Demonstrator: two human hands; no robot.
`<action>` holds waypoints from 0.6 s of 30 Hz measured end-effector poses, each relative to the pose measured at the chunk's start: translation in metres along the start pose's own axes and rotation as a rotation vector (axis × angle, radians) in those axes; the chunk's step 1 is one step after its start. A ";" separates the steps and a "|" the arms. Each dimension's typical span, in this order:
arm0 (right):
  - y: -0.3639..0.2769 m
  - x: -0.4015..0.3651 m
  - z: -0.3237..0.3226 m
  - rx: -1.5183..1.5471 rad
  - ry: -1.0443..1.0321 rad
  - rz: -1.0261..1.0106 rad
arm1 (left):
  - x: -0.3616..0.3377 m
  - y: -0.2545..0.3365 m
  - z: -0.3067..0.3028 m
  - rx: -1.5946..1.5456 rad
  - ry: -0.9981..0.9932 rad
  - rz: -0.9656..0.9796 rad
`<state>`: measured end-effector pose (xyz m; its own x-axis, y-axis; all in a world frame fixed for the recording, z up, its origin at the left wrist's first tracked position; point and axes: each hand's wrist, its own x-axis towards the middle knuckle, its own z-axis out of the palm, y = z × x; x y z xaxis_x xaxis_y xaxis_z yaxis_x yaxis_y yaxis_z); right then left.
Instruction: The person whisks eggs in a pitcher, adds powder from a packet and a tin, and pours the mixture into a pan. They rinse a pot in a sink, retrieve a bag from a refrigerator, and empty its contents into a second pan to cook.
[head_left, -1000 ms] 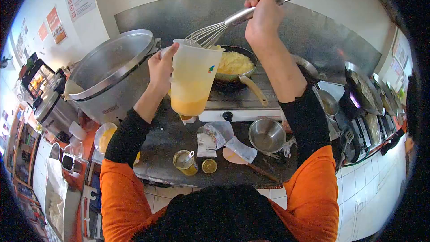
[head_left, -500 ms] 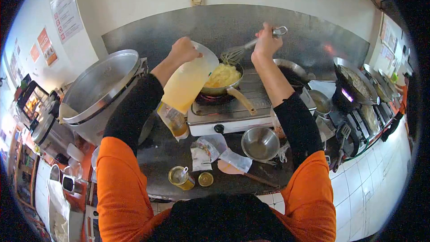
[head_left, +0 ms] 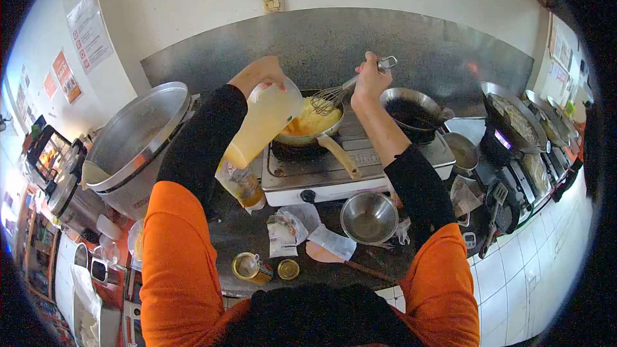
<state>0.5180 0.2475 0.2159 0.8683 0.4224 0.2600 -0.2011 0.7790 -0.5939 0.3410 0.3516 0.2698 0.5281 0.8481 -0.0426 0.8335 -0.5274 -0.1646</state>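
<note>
My left hand [head_left: 262, 76] grips a translucent plastic jug [head_left: 265, 119], yellowish inside and tipped, its upper end beside the frying pan's left rim. In the frying pan [head_left: 339, 127] lies a thick yellow mixture [head_left: 316, 122], more orange and runny toward the left. My right hand [head_left: 371, 82] is closed around the handle of a metal whisk [head_left: 330, 97], whose wires reach down to the mixture. The pan sits on the left burner of a tabletop gas stove [head_left: 328, 185], with its pale handle pointing toward me.
A large metal pot [head_left: 138, 138] stands at left. On the stove's right burner is a dark wok [head_left: 411, 110]. In front lie a metal bowl [head_left: 369, 217], a spatula [head_left: 324, 252], an opened can [head_left: 250, 268] and plastic packets [head_left: 283, 234]. More pans [head_left: 511, 115] line the right side.
My right hand has come down and left, bringing the whisk wires lower into the mixture. The jug has shifted a little left, and more orange liquid shows in the pan.
</note>
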 end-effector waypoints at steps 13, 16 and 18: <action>0.017 0.009 -0.001 0.009 -0.034 -0.012 | 0.009 0.031 -0.013 0.053 -0.024 -0.050; 0.018 0.009 -0.002 -0.019 -0.032 -0.039 | 0.022 0.028 0.004 -0.014 0.081 0.011; 0.021 0.011 -0.003 -0.026 -0.028 -0.048 | 0.033 0.027 0.015 0.060 0.136 0.083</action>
<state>0.5249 0.2674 0.2039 0.8636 0.3982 0.3094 -0.1475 0.7862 -0.6001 0.3783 0.3664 0.2491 0.6155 0.7846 0.0743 0.7769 -0.5882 -0.2244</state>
